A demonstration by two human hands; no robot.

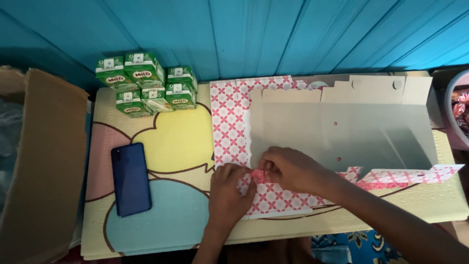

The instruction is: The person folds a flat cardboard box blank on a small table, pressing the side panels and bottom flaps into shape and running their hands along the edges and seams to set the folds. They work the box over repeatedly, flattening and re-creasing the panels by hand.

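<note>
A flat, unfolded cardboard box blank lies on a low table, grey on its inner face and red-and-white patterned on the flaps. My left hand presses on the near patterned flap. My right hand pinches a small folded tab of that flap at the fold line, right beside the left fingers. Both hands touch the cardboard near the blank's front left corner.
Several green drink cartons stand at the table's back left. A dark blue phone lies left of my hands. An open brown cardboard box sits off the left edge, a container at the far right, blue plank wall behind.
</note>
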